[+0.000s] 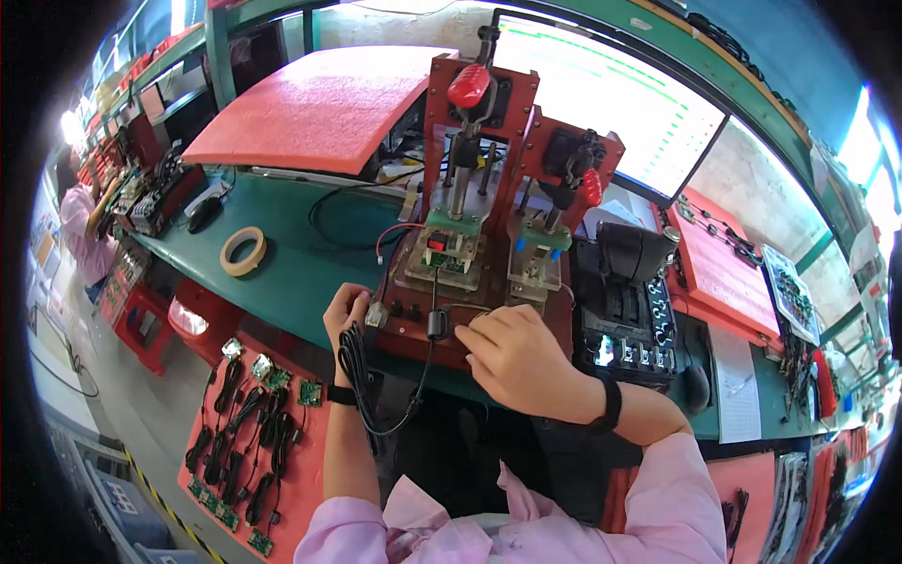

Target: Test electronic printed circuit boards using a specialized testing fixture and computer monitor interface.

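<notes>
My left hand (344, 312) is closed at the front left of a red test fixture (483, 342). A coiled black cable (353, 365) hangs from it, and a shiny metal piece (376, 315) shows beside its fingertips. From the coil the cable loops up through a black ferrite core (437, 324) to a small green circuit board (438, 258) in the fixture's left press. Just right of the core is my right hand (515, 350), its fingers loosely bent and apart over the base's front. Nothing shows in them; their undersides are hidden.
Red-handled toggle clamps (470, 86) rise above the fixture. Tape (243, 252) lies on the green bench (291, 291). Boards with coiled cables (254, 423) lie on pink foam at lower left. A black device (628, 301) and a mouse (696, 387) stand right; another person (80, 221) sits far left.
</notes>
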`<state>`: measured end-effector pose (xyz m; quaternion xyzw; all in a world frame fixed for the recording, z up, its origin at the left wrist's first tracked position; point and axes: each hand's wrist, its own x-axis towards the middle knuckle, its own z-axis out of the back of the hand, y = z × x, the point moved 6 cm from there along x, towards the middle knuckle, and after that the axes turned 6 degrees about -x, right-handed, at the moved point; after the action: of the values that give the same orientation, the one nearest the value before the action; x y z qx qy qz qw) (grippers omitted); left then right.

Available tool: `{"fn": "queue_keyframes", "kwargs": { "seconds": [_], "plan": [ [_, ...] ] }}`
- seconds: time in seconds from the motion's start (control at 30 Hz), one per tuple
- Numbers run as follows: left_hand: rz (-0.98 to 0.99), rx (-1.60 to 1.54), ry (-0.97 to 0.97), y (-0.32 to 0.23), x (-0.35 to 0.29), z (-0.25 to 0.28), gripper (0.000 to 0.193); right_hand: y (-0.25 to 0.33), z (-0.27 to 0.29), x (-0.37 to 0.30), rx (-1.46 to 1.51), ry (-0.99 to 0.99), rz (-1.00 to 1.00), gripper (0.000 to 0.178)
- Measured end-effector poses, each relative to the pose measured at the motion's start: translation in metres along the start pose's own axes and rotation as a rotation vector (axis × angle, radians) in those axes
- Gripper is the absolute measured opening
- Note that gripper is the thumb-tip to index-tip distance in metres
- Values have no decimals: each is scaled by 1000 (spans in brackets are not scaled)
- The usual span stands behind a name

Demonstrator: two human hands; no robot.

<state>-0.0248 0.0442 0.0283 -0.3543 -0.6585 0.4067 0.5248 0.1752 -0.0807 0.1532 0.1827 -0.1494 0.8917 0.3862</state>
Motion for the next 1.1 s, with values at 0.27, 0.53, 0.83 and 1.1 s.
{"fn": "queue_keyframes", "kwargs": {
  "seconds": [0.27, 0.53, 0.83, 1.1],
  "plan": [
    [68, -9, 33, -6, -3, -4, 16, 6, -12, 12, -85, -26, 61, 24],
    [19, -1, 25, -10, -3, -3, 14, -15, -22, 22, -40, -34, -38, 9],
    [34, -53, 64, 2, 0, 3, 11, -8, -11, 13, 5, -60, -60, 10],
    [-64, -28, 56, -8, -3, -4, 11, -17, -28, 17, 57, -31, -18, 11]
  ]
}}
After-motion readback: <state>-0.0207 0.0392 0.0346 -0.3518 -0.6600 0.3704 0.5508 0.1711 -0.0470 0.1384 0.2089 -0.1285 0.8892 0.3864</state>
